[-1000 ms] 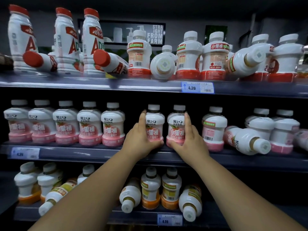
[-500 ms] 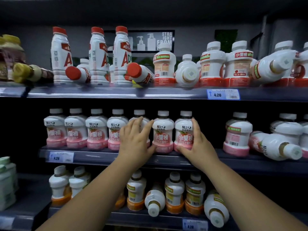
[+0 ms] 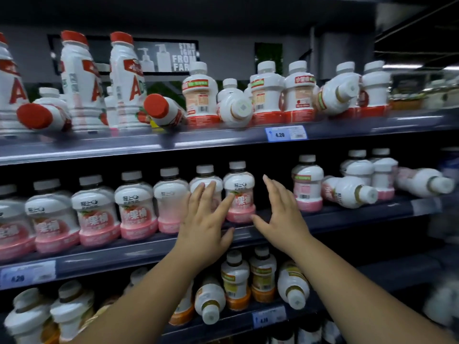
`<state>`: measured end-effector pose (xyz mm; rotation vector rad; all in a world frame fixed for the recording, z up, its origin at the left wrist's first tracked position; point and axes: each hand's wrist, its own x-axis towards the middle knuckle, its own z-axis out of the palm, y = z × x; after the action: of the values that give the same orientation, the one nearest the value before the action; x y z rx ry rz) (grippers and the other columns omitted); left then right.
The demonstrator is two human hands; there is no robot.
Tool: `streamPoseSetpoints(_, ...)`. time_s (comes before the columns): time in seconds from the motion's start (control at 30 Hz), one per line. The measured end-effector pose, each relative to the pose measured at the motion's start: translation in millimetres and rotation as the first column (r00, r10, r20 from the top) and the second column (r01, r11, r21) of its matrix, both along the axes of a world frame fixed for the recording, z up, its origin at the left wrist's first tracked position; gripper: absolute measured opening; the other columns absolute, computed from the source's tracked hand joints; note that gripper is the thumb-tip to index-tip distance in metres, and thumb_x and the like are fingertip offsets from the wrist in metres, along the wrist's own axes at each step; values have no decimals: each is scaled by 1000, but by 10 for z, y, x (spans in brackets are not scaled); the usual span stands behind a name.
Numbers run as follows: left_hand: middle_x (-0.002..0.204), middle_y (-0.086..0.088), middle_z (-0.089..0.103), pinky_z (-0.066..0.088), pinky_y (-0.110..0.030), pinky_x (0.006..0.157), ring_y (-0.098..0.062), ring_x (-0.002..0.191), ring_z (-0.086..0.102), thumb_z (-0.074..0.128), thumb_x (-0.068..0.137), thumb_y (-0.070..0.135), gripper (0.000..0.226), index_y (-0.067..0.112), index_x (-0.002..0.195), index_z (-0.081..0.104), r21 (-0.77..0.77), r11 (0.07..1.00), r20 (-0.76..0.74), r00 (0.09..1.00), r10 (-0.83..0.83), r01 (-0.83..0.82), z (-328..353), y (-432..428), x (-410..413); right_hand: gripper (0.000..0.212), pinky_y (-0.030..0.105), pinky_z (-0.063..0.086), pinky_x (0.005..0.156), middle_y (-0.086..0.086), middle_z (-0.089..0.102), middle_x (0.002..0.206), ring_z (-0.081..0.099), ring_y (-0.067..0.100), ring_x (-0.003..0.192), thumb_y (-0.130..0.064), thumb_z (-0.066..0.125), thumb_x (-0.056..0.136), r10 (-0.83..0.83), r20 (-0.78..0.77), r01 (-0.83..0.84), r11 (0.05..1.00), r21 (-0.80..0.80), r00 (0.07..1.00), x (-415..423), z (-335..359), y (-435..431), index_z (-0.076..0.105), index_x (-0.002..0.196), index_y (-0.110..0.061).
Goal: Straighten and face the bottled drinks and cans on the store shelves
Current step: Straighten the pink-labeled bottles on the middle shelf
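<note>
Middle shelf [image 3: 360,213]: gap between pink bottles [image 3: 242,184]

Middle-shelf bottles [image 3: 139,209] white, pink base; tall bottles [image 3: 79,80] red-capped.

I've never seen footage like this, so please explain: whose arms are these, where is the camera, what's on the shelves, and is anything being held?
There is no machine: a person wears a camera on the head, so you see their own bare arms reaching forward. The left hand lies with straight fingers against pink bottles standing in a row on the middle shelf; the right hand is open beside them. Neither grips anything. Further right one fallen bottle lies on its side, and red-capped bottles lie tipped over on the top shelf.
</note>
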<state>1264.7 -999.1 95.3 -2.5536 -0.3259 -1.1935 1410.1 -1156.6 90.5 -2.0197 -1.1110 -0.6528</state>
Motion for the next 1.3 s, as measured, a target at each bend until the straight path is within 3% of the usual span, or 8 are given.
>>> streamPoseSetpoints(0.2,154,-17,33,28,-54,111,-38,141,28,52,78,53,72,24,143,44,-87,968,5,971,-237,237,-8,-553,552,94,36,6,120,7,10,164,7,22,149,-38,70,86,-101,-90,108,991,78,991,266,-24,-543,9,158,-33)
streamPoseSetpoints(0.37,148,-7,40,40,-39,106,-25,133,43,71,79,40,81,21,148,34,-412,859,70,950,-303,305,96,-1005,1175,100,31,29,114,6,28,157,32,23,142,-28,71,82,16,-284,32,986,163,959,685,4,-837,7,158,-29)
streamPoseSetpoints(0.57,120,-4,62,53,-42,85,-27,105,63,76,62,49,87,20,133,34,-701,666,150,966,-210,253,266,-1330,1845,100,38,47,103,-1,37,154,50,22,128,-18,57,83,154,-358,-132,987,87,921,953,14,-991,-9,153,-46)
streamPoseSetpoints(0.8,113,-10,64,53,-40,81,-31,101,64,77,61,66,90,10,120,39,-776,627,93,996,8,67,327,-1420,2108,104,35,29,118,-1,24,161,29,17,145,-8,58,80,276,-334,-270,961,66,901,1067,-36,-1092,-6,156,-38)
streamPoseSetpoints(1.0,112,-4,66,54,-29,78,-16,96,65,88,68,22,67,10,118,43,-867,462,135,980,-144,187,382,-988,1715,102,26,33,108,0,25,161,32,17,144,-18,64,87,300,-353,-308,951,36,886,1100,102,-1018,-9,155,-40)
streamPoseSetpoints(1.07,111,-3,70,55,-27,76,-17,96,68,76,78,12,61,13,128,42,-836,521,125,984,-124,171,360,-873,1508,106,28,39,98,7,36,157,44,25,135,-24,66,86,259,-376,-282,959,-7,890,1100,182,-914,-13,155,-41)
streamPoseSetpoints(1.17,124,-4,65,51,-36,96,-18,112,62,64,80,12,67,19,142,40,-682,699,170,976,-132,214,324,-893,1228,112,30,46,90,7,58,139,60,26,116,-37,70,83,215,-430,-257,966,-41,877,1070,247,-703,-15,156,-37)
streamPoseSetpoints(1.3,126,-6,61,48,-38,97,-25,114,57,63,76,16,60,16,134,52,-271,940,149,974,-173,208,283,-918,876,125,38,49,95,6,59,132,60,25,113,-60,82,62,193,-407,-211,978,1,893,1009,249,-502,6,154,-27)
